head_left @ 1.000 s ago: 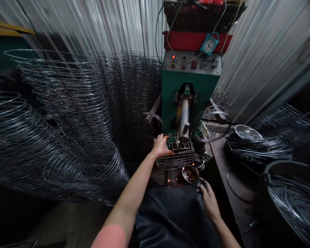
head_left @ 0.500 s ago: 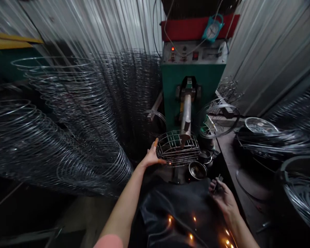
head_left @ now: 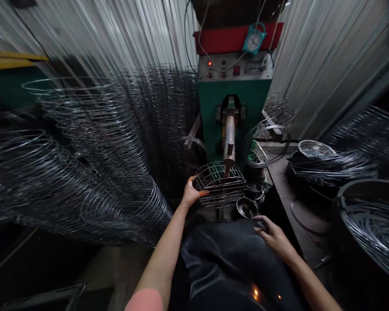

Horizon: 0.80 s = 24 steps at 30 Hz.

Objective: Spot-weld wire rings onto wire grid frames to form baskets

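Note:
My left hand (head_left: pixel 190 194) is closed on the left rim of a round wire basket (head_left: pixel 222 198), with orange coverings on the thumb and a finger. The basket hangs tilted around the lower end of a spot welder's metal arm (head_left: pixel 229 138). Small metal pieces, too dark to make out fully, are pinched in my right hand (head_left: pixel 271 235). That hand is over the dark apron (head_left: pixel 227 255), just short of a small metal bowl (head_left: pixel 246 208). Another bowl-like container (head_left: pixel 254 191) stands behind it.
The green welding machine (head_left: pixel 210 103) carries a red light and a turquoise clock (head_left: pixel 254 39). Tall stacks of wire rings (head_left: pixel 94 116) crowd the left. A tub of wires (head_left: pixel 369 220) and a wire bundle (head_left: pixel 340 170) stand right. Sparks (head_left: pixel 255 293) glow low over the apron.
My right hand has moved forward and left toward the bowl, turning palm down. My left hand still grips the basket, which has shifted little. Fewer sparks show, and the view has swung slightly right.

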Available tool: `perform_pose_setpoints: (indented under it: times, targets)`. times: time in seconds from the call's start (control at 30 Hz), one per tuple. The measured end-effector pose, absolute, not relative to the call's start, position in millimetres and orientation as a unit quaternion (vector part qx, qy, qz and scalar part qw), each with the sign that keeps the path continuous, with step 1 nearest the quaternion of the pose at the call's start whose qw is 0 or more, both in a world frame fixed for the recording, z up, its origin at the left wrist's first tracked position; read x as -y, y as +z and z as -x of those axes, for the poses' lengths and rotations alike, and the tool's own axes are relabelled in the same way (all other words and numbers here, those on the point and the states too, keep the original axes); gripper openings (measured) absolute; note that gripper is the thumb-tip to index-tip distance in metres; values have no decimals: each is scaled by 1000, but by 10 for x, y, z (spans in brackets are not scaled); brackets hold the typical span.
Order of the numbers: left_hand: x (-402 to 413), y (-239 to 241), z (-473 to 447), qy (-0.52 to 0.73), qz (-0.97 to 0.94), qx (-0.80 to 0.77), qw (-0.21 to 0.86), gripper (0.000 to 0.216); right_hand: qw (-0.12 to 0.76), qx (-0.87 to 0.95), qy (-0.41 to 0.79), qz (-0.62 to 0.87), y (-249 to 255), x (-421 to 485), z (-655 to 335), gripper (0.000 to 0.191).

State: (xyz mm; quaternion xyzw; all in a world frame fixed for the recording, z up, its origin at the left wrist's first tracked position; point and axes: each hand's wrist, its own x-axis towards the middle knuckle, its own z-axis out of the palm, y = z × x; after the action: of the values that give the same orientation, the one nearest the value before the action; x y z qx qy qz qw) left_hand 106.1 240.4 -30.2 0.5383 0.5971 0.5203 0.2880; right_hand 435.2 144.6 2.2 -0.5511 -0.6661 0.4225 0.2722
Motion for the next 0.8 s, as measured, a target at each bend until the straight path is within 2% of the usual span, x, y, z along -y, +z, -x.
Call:
perform_pose_setpoints:
  times: [0.1, 0.2, 0.27, 0.4, 0.5, 0.63, 0.8]
  targets:
    - [-2149, -135, -1120, 496, -599, -577, 248, 86, 171, 723, 509, 435, 679, -1521, -4056, 27]
    - [-1910, 17, -1250, 432, -667, -569, 210, 91, 134, 739, 538, 384, 975, -1673, -3756, 26]
    - [-1817, 88, -1351, 391, -700, -565, 196, 97, 110, 768, 491, 396, 949, -1801, -3581, 23]
    - [-1801, 159, -1494, 346, -732, -558, 185, 102, 58, 828, 267, 489, 692, -1978, -3335, 21]
    - [-1857, 181, -1530, 339, -735, -557, 188, 97, 88, 844, 168, 502, 543, -2005, -3305, 21]
    - [-1926, 179, -1540, 339, -732, -554, 203, 94, 148, 871, 212, 417, 440, -2005, -3460, 23]
    - [-2028, 137, -1564, 329, -736, -549, 221, 95, 172, 886, 217, 372, 344, -2070, -3611, 35]
